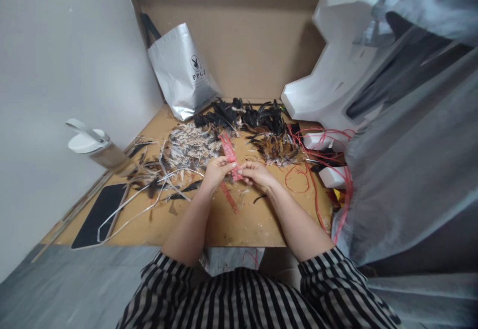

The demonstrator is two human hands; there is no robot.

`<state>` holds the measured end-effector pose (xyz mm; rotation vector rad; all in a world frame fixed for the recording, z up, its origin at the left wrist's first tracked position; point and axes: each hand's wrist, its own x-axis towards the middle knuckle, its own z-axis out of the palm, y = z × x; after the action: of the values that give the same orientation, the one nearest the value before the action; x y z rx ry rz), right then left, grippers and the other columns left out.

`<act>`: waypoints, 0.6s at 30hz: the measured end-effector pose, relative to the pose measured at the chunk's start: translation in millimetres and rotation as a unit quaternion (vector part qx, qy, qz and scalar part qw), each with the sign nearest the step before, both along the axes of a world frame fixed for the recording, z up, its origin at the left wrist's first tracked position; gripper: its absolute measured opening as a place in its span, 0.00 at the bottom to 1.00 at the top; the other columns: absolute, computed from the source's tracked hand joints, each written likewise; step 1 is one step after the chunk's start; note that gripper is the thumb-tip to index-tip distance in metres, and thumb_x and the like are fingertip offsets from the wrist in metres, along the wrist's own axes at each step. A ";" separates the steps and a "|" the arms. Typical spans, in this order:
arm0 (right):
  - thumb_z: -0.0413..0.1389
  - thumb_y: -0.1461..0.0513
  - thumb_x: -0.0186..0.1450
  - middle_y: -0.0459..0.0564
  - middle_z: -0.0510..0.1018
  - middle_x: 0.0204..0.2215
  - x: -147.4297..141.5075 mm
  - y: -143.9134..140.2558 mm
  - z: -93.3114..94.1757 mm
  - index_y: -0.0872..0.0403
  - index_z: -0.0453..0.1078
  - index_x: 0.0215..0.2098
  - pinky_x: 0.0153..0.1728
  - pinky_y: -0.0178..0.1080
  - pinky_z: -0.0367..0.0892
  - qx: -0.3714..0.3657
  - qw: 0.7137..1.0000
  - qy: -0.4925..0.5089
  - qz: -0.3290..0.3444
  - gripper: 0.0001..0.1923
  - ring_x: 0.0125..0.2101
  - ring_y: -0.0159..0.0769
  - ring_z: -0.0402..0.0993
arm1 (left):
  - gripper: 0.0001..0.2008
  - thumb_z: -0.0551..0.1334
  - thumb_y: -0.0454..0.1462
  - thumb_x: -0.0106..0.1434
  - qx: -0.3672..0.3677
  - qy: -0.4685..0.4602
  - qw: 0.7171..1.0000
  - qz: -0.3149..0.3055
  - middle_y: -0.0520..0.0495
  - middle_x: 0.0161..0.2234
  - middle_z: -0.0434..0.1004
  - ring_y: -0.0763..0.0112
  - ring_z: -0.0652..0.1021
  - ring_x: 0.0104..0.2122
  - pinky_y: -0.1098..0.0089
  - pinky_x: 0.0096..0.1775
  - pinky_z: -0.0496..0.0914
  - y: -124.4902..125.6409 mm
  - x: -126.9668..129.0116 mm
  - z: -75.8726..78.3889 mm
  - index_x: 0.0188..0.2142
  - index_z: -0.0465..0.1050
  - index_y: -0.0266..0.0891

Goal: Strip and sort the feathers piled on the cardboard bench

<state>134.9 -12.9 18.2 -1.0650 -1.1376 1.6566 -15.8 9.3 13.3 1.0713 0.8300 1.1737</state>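
Note:
A flat red strip point(227, 146), shiny and partly see-through, is held between my two hands above the middle of the table. My left hand point(219, 170) pinches it with thumb and fingertips. Close beside it, my right hand point(255, 173) has its thumb and fingers closed at the strip's lower end. Another red strip piece point(229, 198) slants down below the hands; whether it joins the held one I cannot tell. Just behind the hands lie a heap of pale feather scraps point(192, 146), brown feathers point(278, 148) and black feathers point(239, 115).
A lidded bottle point(108, 152) and a phone-like dark tablet point(99, 214) with a white cable point(130, 199) are at the left. A silver bag point(181, 72) leans at the back. Red cords point(315, 194) and white power blocks point(332, 176) lie right, beside grey cloth point(414, 169).

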 end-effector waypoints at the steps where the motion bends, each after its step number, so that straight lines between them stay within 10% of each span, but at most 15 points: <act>1: 0.63 0.60 0.45 0.40 0.67 0.13 0.8 -0.3 1.1 0.57 0.65 0.24 0.13 0.27 0.46 -0.005 1.000 0.012 0.009 0.13 0.13 0.21 0.56 | 0.14 0.68 0.38 0.44 0.009 -0.003 1.000 0.002 0.51 0.20 0.72 0.80 0.69 0.17 0.76 0.22 0.63 0.1 -0.6 0.2 0.29 0.71 0.33; 18: 0.63 0.57 0.47 0.41 0.66 0.14 5.7 1.4 4.2 0.58 0.67 0.22 0.14 0.28 0.44 -0.026 0.999 0.047 0.008 0.13 0.14 0.21 0.54 | 0.12 0.67 0.37 0.46 0.020 0.016 0.997 -0.068 0.49 0.24 0.75 0.75 0.73 0.22 0.73 0.27 0.67 -1.2 -4.7 3.2 0.30 0.71 0.33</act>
<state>140.6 -11.5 22.3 -1.0023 -1.0495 1.7398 -20.5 8.0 16.5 1.1637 0.7484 1.0641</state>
